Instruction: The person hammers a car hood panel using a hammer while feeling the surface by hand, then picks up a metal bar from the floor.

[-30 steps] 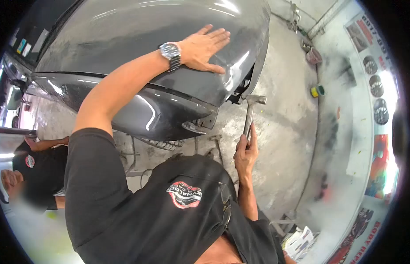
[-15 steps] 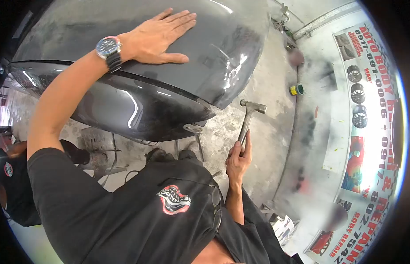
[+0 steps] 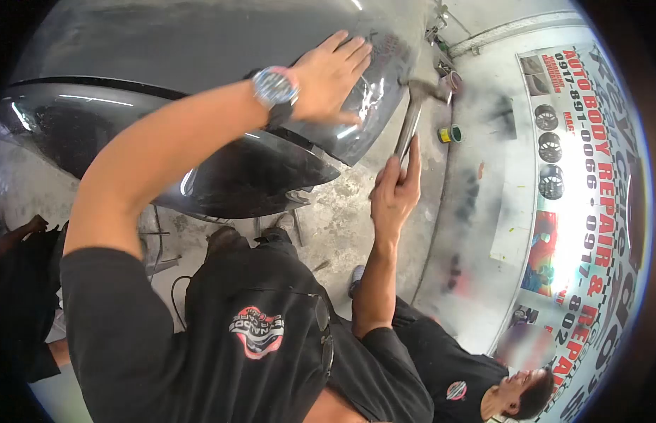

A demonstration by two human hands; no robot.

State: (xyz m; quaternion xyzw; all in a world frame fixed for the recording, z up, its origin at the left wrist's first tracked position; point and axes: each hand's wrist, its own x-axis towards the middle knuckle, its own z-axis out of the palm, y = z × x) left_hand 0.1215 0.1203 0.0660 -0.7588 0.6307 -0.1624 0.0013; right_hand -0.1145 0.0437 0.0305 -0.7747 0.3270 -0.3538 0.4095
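My left hand [image 3: 330,81], with a watch [image 3: 275,86] on its wrist, lies flat with fingers apart over the dark grey car panel [image 3: 166,49], near its right edge. Slight blur hides whether the palm presses on it. My right hand [image 3: 397,189] is wrapped round the handle of a ball-peen hammer [image 3: 410,127]. The hammer's metal head points up and stands beside the panel's corner, apart from my left hand. Below the panel, across a dark gap, curves a glossy black body part [image 3: 229,173] with a bracket at its tip.
A person in a black shirt [image 3: 448,363] is at the lower right; another person [image 3: 25,303] is at the lower left. A green-and-yellow can [image 3: 449,134] stands by the wall. A printed banner [image 3: 596,204] covers the right side. Metal stand legs [image 3: 155,240] show under the car part.
My left hand has slid right along the panel towards its edge. My right hand has raised the hammer up beside the panel. Another person has come into view at the lower right.
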